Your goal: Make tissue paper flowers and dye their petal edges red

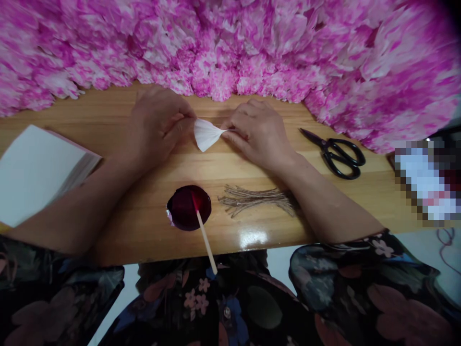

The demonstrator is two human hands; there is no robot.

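A small white piece of thin paper (208, 134), pleated into a fan shape, is stretched between my hands above the wooden table. My right hand (257, 132) pinches its narrow, gathered end. At the wide end, the fingertips of my left hand (158, 125) are closed on the upper corner. Below my hands sits a round dish of dark red liquid (183, 211) with a wooden stick (206, 240) leaning out over the table edge. Beside it lies a bundle of thin brown twigs or wires (257, 199), its right end close to my right forearm.
Black-handled scissors (334, 151) lie right of my right hand. A stack of white paper (43, 168) rests at the left, partly behind my forearm. Masses of pink and white ruffled flowers (219, 62) line the table's back. A blurred-out phone-like object (428, 182) is at far right.
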